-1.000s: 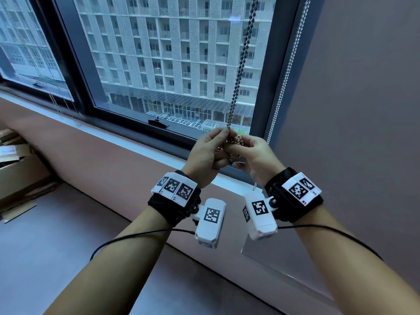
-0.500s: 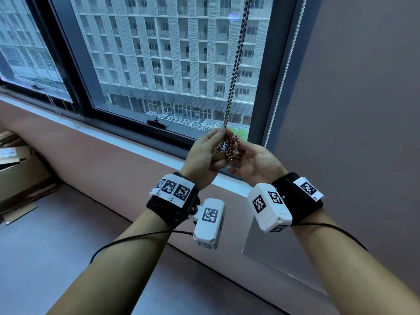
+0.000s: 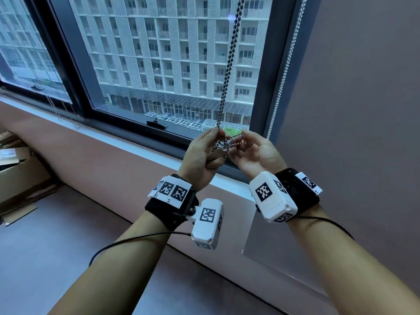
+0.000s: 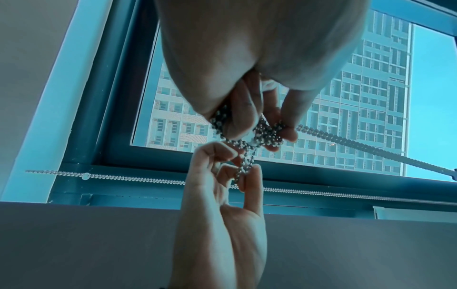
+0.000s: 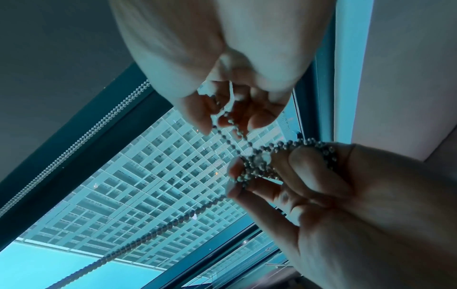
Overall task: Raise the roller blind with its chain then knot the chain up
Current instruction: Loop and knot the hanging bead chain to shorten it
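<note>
A metal bead chain [image 3: 228, 71] hangs doubled in front of the window glass, down to my two hands at sill height. My left hand [image 3: 216, 144] pinches a bunch of chain loops [image 4: 267, 135] between thumb and fingers. My right hand [image 3: 241, 144], palm turned up, pinches a short loop of the chain [image 5: 230, 135] drawn out sideways from that bunch. In the right wrist view the left hand [image 5: 259, 176] holds the tangled loops [image 5: 254, 162], and the chain's taut run [image 5: 148, 236] leads away. The raised blind itself is out of view.
A lowered grey blind [image 3: 352, 110] covers the pane on the right, with its own white bead chain [image 3: 284, 71] beside the dark window frame [image 3: 270, 87]. A pale sill [image 3: 127, 137] runs below the glass. Cardboard boxes [image 3: 16, 169] lie on the floor at left.
My right hand has rolled palm-up and drawn a loop of chain out to the right, away from the left hand. The left hand keeps its pinch on the bunch.
</note>
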Demonstrator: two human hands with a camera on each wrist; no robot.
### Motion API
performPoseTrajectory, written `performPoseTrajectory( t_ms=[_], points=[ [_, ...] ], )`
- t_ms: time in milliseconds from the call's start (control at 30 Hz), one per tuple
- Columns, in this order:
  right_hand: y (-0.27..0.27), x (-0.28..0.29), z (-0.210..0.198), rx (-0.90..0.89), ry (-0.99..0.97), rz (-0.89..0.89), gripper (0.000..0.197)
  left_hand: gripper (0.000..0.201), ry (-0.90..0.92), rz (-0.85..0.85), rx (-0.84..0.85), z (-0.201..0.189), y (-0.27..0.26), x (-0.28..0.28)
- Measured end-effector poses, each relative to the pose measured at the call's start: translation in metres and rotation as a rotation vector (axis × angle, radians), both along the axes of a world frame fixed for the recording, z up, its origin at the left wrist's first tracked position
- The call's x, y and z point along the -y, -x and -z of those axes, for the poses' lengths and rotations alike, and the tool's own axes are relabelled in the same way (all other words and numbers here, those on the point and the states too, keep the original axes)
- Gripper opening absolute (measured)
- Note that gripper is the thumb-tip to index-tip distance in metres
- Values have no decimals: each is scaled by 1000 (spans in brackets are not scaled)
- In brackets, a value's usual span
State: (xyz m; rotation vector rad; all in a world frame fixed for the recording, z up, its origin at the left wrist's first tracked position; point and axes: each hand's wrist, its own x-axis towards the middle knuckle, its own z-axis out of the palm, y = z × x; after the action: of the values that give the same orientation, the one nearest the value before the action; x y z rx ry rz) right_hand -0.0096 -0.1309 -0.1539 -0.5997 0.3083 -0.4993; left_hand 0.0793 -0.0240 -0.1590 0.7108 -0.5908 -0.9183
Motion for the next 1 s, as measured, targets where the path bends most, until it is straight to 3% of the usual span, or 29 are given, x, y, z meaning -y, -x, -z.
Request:
performPoseTrajectory(
  t_ms=[67, 133, 267, 367, 467, 533, 800, 1000],
  points=[
    [-2, -2, -3, 94, -81, 64, 13, 27, 16, -7, -16, 0, -1, -1],
    [-1, -1, -5, 149, -112, 96, 25, 27, 29, -22, -24, -1, -4, -1],
    [-1, 0, -1, 93, -42, 89, 37, 26, 5, -45, 67, -1, -5, 0],
    [-4, -5, 1, -9, 165, 121, 36, 26, -22, -93, 133, -1, -4, 3],
    [-2, -10, 2, -186, 519, 165, 12, 25, -40, -146, 199, -2, -11, 4],
    [0, -10, 6, -241, 651, 136, 13, 25, -61, -149, 225, -4, -16, 3],
    [2, -9, 16, -199, 553, 67, 26, 27, -173, -216, 493, -12, -23, 6],
    [-1, -18, 39, -289, 567, -61, 31, 28, -170, -315, 531, -15, -27, 10]
  ],
)
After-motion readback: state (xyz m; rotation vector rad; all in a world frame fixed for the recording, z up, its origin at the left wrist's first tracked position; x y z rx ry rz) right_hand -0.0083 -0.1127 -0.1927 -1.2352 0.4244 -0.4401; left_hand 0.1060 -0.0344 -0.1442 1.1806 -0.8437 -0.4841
